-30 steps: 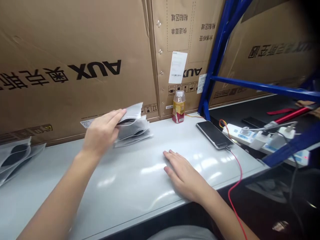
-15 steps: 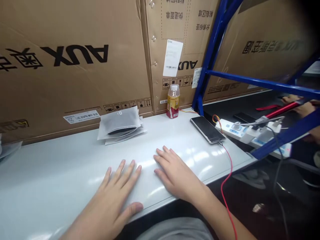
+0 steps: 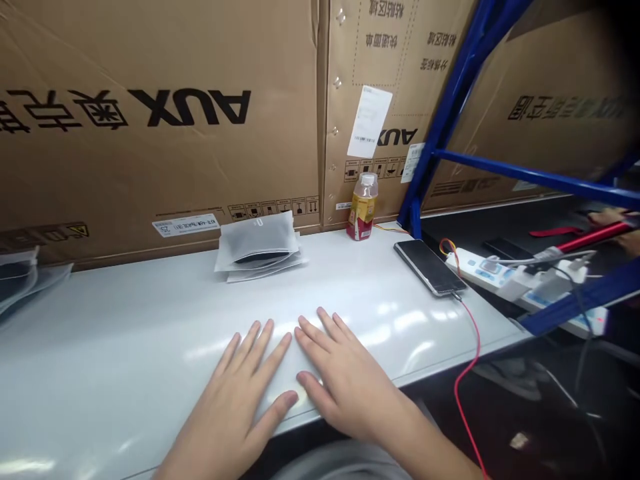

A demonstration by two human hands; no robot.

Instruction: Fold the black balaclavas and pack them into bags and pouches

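My left hand (image 3: 235,393) lies flat on the white table (image 3: 125,347), fingers spread and nothing in it. Close beside it, my right hand (image 3: 345,380) also rests palm down near the table's front edge, open, with its thumb pointing toward my left thumb. Beyond the hands sits a small stack of frosted plastic pouches (image 3: 257,243), the top one gaping a little and showing something dark inside. To the right a black phone (image 3: 430,267) lies face up with a red cable (image 3: 467,367) plugged into its near end.
Large cardboard boxes (image 3: 200,53) line the table's back. A bottle (image 3: 363,208) with a yellow-red label stands before them. More pouches (image 3: 30,280) lie at far left. On the right are a blue metal frame (image 3: 540,173), white power strips (image 3: 480,267) and another person's blurred hand (image 3: 605,217).
My right hand has moved left, closer to my left hand, both still flat on the table. The view has shifted left, so more pouches show at the left edge.
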